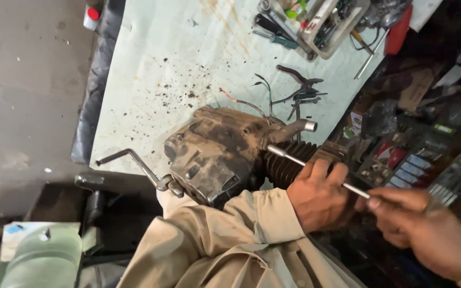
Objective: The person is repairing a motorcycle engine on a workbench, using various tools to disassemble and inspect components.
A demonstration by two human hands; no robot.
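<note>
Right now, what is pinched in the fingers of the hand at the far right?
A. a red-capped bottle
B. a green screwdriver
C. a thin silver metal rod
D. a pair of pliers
C: the right hand pinches the thin silver rod, which runs up to the engine.
</note>
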